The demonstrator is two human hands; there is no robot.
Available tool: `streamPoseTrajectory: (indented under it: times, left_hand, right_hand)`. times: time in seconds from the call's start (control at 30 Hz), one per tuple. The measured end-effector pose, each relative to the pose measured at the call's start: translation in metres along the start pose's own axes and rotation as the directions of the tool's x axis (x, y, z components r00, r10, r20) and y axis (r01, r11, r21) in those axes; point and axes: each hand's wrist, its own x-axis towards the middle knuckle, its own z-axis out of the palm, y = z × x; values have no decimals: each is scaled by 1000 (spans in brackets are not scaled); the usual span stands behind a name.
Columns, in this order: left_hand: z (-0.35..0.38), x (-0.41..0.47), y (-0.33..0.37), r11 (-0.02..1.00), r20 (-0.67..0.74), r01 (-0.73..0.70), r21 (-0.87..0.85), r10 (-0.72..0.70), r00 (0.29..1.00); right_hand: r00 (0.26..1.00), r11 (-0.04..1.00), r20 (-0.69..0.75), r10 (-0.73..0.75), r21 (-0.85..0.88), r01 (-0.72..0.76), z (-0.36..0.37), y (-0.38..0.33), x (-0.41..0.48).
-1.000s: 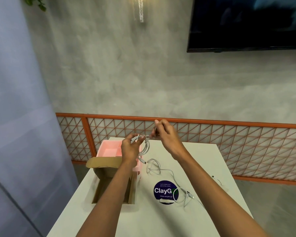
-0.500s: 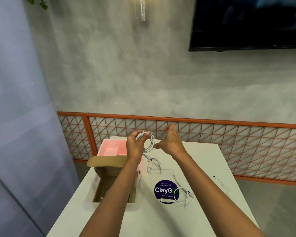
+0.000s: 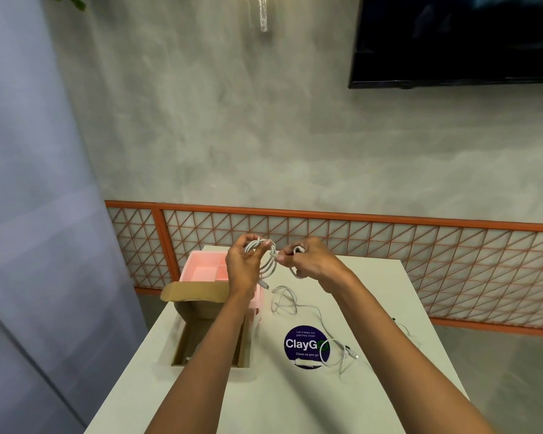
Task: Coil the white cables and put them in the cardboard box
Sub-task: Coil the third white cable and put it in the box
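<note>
**Head view: cable half coiled above the table**

Head view looks down on a white table whose far edge meets an orange lattice rail; its left and right edges drop to open floor. The near half of the tabletop lies bare between the forearms. An open cardboard box sits at the left edge, flap up, with a pink tray just behind it. A round purple sticker lies mid-table, a loose cable draped over its right side.

Above the tray's right end, the left hand grips a coil of white cable, fingers curled through the loops. The right hand pinches the same cable's free length beside it.

Half a second ago the right hand was open and apart from the coil; it has since closed on the strand.
</note>
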Motion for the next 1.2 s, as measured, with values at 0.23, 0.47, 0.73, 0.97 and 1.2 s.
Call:
streamPoseTrajectory:
  times: [0.23, 0.47, 0.73, 0.97, 1.2]
  left_hand:
    - [-6, -1, 8, 927, 216, 274, -256, -222, 951]
    - [-14, -2, 15, 820, 434, 452, -351, -286, 854]
    - [-29, 3, 22, 857, 581, 470, -213, -276, 766]
    - [-31, 5, 28, 988, 631, 100, 113, -150, 762]
    - [-24, 0, 28, 992, 646, 110, 68, -128, 752]
  right_hand:
    - [994, 999, -113, -7, 50, 12, -15, 18, 5]
    - [998, 929, 15, 53, 366, -55, -18, 32, 6]
    - [992, 875, 121, 21, 479, -77, -22, 34, 9]
    - [984, 921, 171, -44, 389, -27, -27, 36, 13]
    - [977, 907, 185, -111, 421, 23, -36, 45, 14]
